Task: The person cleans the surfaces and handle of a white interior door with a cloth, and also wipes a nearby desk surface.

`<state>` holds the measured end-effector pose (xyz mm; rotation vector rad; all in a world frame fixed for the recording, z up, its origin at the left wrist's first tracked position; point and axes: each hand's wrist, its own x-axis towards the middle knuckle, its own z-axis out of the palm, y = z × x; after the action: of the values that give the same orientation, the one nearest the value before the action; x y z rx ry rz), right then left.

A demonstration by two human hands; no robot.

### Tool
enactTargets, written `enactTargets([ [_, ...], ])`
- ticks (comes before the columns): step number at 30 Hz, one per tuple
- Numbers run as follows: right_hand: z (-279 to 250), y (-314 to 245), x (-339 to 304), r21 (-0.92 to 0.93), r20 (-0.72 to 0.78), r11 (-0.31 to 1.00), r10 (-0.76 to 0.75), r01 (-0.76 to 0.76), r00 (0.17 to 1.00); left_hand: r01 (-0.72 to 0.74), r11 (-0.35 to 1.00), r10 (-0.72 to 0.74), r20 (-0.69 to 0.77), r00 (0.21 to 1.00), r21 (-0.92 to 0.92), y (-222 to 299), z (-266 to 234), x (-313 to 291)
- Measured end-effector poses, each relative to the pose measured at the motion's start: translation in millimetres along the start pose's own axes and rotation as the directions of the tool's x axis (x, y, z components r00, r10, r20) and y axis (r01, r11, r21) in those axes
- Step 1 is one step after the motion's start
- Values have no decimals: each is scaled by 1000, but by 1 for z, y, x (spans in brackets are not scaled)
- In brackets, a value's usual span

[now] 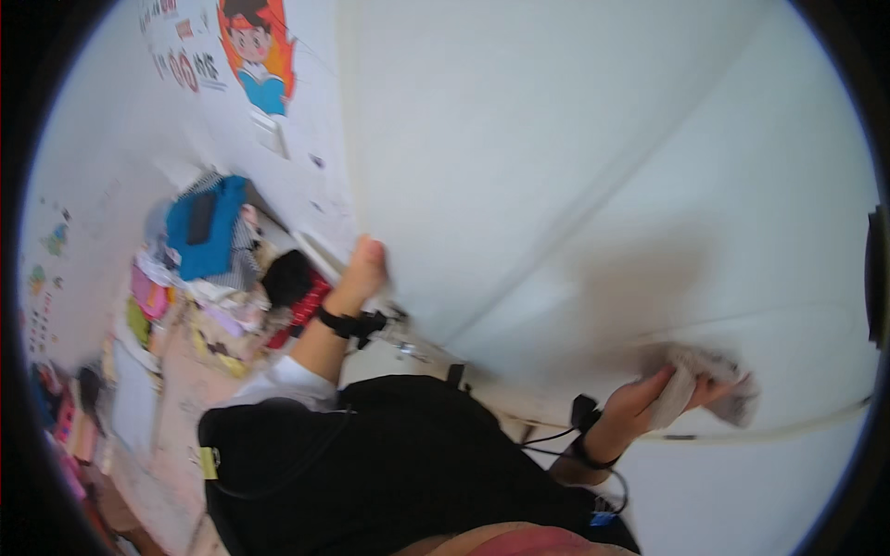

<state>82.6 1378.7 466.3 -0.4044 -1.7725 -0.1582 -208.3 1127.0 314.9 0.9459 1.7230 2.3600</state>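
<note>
A large white door (519,167) fills the view from the middle to the right. At its left edge is my left hand (367,264), closed round the edge, most of its fingers hidden from sight. My right hand (633,400) is closed on a crumpled greyish cloth (742,398), which lies against the lower right part of the door. The cloth and the fingers round it are slightly blurred. A soft shadow falls on the door above them.
Left of me, a heap of clothes (218,320) lies on a pale surface, with a blue garment (211,232) on top. A light switch (269,134) and a cartoon sticker (260,56) are on the wall. A dark object (876,278) shows at the right rim.
</note>
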Motion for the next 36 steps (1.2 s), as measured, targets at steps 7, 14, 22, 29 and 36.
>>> enactTargets([
  [7,47,-126,8,183,51,979,-101,90,994,-27,1000,28,231,972,-8,25,1,10],
  [14,79,-198,14,292,69,946,-169,142,983,172,961,-113,261,959,-216,7,-7,11],
  [22,92,-213,32,244,-53,940,-233,239,971,182,983,-176,222,959,-7,28,-12,4],
  [29,81,-203,33,295,7,925,-252,238,968,135,991,-133,217,967,2,13,-7,4],
  [36,72,-179,10,306,181,924,-294,231,938,167,961,-115,229,967,-219,5,-4,5],
])
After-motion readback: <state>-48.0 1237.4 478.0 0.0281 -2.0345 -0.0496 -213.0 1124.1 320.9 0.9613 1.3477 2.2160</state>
